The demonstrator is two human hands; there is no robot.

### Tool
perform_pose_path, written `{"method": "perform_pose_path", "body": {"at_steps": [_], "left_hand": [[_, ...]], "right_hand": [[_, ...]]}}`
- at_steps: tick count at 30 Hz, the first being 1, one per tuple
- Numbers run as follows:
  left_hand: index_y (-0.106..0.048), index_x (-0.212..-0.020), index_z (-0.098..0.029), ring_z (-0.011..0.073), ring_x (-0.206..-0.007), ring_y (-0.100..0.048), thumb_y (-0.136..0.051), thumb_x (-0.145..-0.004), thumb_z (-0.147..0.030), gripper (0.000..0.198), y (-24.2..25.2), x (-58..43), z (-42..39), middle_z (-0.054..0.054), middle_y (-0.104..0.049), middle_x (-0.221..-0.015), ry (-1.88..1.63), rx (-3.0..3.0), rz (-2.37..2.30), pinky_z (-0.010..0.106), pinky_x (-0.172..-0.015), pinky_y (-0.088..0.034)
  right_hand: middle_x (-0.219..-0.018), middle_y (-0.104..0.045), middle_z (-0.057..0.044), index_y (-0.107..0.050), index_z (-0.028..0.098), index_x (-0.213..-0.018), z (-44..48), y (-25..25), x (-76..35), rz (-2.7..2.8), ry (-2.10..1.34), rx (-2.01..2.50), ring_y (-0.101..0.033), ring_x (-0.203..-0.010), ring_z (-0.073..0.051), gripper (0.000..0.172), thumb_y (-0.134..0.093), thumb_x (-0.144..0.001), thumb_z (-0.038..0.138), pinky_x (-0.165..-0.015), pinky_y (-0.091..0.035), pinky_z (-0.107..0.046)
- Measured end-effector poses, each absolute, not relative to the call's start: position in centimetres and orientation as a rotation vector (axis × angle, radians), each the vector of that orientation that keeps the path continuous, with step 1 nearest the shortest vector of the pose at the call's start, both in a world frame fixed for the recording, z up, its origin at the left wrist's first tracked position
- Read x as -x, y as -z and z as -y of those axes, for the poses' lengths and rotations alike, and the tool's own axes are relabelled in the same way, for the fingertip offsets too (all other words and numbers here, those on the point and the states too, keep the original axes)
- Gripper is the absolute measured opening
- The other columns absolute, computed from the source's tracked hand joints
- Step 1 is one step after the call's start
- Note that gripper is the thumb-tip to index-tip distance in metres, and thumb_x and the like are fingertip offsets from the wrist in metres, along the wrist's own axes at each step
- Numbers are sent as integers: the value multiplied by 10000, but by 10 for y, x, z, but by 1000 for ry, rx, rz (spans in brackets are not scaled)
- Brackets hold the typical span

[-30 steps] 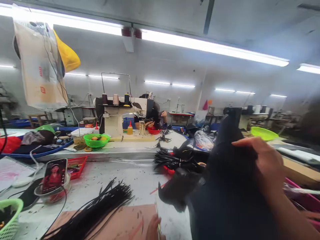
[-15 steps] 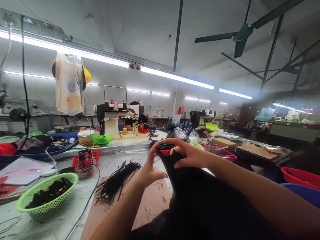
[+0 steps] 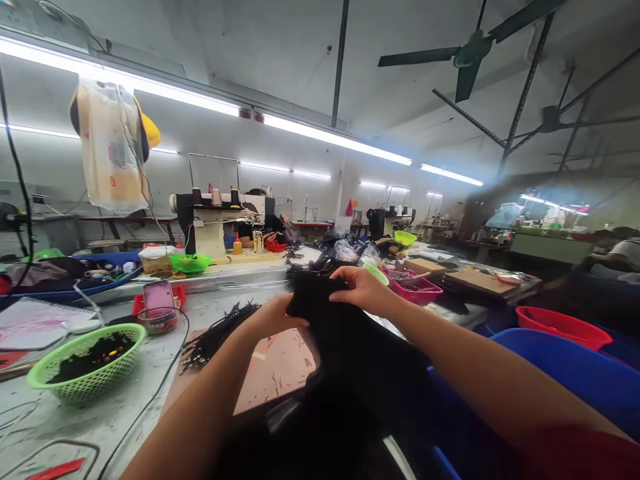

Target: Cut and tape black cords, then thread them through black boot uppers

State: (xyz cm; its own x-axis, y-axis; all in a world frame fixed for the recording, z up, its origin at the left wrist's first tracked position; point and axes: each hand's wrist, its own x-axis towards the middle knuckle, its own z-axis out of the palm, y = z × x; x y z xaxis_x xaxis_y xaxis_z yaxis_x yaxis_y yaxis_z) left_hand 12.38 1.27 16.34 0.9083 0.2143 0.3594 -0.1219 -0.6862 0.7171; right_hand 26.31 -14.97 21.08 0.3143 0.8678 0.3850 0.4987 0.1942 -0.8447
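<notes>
A piece of black cloth (image 3: 320, 300) is stretched upright between my two hands above the table. My left hand (image 3: 275, 315) grips its left edge, the fingers partly hidden behind it. The thumb and fingers of my right hand (image 3: 357, 291) pinch the upper right edge. Below, the cloth runs into a dark mass at the bottom of the view, where its outline cannot be told. Beyond my left forearm, a bundle of black cords (image 3: 217, 333) with pale tips lies on a pinkish board (image 3: 280, 370).
On the left stand a green basket (image 3: 85, 367) of black pieces and a phone (image 3: 159, 298) by a clear bowl. A sewing machine (image 3: 203, 230) is ahead. At right are a blue tub (image 3: 565, 360), a red basin (image 3: 563, 327) and a pink basket (image 3: 415, 287).
My view has turned right, showing more of the blue tub. Both hands now hold the black cloth spread between them; before, the left hand's thumb and fingers were apart beside it.
</notes>
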Motion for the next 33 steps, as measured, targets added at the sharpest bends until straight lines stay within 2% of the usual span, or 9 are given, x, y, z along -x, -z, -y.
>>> {"method": "perform_pose_path", "body": {"at_steps": [4, 8, 17, 20, 23, 26, 28, 31, 33], "left_hand": [[-618, -723, -192, 181, -650, -547, -581, -656, -268, 107, -168, -129, -8, -24, -616, -654, -570, -2360, -176, 274, -615, -418], [-588, -705, -196, 171, -650, -518, -577, -662, -266, 82, -165, -136, -7, -30, -581, -639, -589, -2413, -280, 265, -616, -392], [-600, -769, -205, 171, -756, -579, -494, -718, -226, 120, -115, -163, -13, -14, -652, -775, -406, -2365, -333, 249, -684, -431], [-582, -760, -204, 180, -758, -587, -450, -758, -232, 135, -104, -165, -3, -2, -653, -770, -412, -2313, -391, 261, -674, -430], [-578, -760, -207, 194, -752, -592, -458, -761, -243, 126, -100, -165, 3, 10, -656, -769, -418, -2270, -459, 276, -668, -429], [-576, -775, -209, 209, -759, -598, -458, -765, -252, 126, -101, -166, 5, 25, -666, -781, -410, -2281, -529, 295, -679, -423], [-573, -822, -213, 224, -789, -603, -445, -768, -242, 141, -102, -167, 5, 39, -675, -819, -413, -2311, -591, 315, -702, -417], [-553, -878, -216, 241, -807, -604, -392, -784, -217, 186, -103, -168, 8, 58, -674, -842, -447, -2354, -653, 342, -714, -412], [-530, -869, -215, 233, -733, -599, -344, -815, -239, 195, -106, -169, 12, 53, -659, -778, -483, -2340, -654, 339, -668, -414]], "right_hand": [[-605, -477, 55, -542, 199, -696, 161, -209, -285, 1338, -68, 1603, -439, -574, -119, 201, -671, -560, 269, -591, -380, -279], [-597, -463, 50, -523, 205, -714, 166, -190, -309, 1339, -16, 1667, -421, -553, -123, 169, -616, -623, 312, -562, -365, -272], [-712, -609, 2, -573, 194, -783, 150, -155, -339, 1428, 61, 1859, -546, -655, -171, 185, -645, -637, 280, -610, -431, -282], [-800, -638, -39, -596, 183, -754, 154, -156, -332, 1602, 120, 1985, -585, -741, -197, 80, -626, -682, 202, -662, -450, -303], [-888, -657, -53, -614, 198, -890, 159, -155, -324, 1661, 139, 2055, -609, -816, -219, 203, -605, -694, 144, -725, -457, -334], [-811, -676, -34, -616, 217, -866, 164, -152, -317, 1615, 43, 2108, -623, -765, -229, 258, -716, -629, 243, -686, -465, -329], [-766, -673, -4, -602, 227, -804, 169, -150, -312, 1676, -58, 2039, -626, -712, -197, 235, -732, -609, 208, -633, -465, -281], [-784, -671, 17, -584, 234, -828, 175, -140, -301, 1846, -79, 1836, -627, -690, -150, 231, -670, -648, 119, -609, -460, -223], [-749, -663, 3, -575, 212, -835, 174, -127, -292, 1925, 40, 1711, -614, -623, -135, 135, -611, -713, 167, -538, -441, -209]]}}
